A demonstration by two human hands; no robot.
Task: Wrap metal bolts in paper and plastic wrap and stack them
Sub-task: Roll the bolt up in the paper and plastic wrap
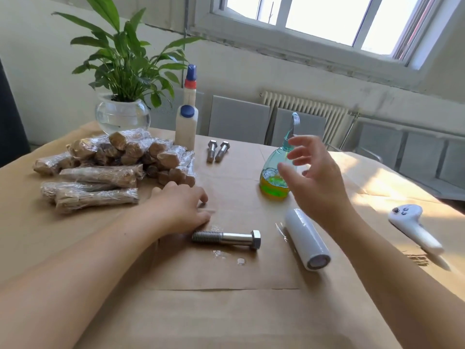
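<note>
Resting palm-down with loosely curled fingers on the brown paper (226, 311), the left hand (185, 206) holds nothing, just beside the threaded end of a bare bolt (227, 239) and the stack of wrapped bolts (118, 165). The right hand (314, 177) is raised with fingers spread and empty, above the plastic wrap roll (307, 239) and before a green liquid bottle (275, 172). Two more bolts (217, 151) lie beyond, near a white glue bottle (186, 122); no writing is legible.
</note>
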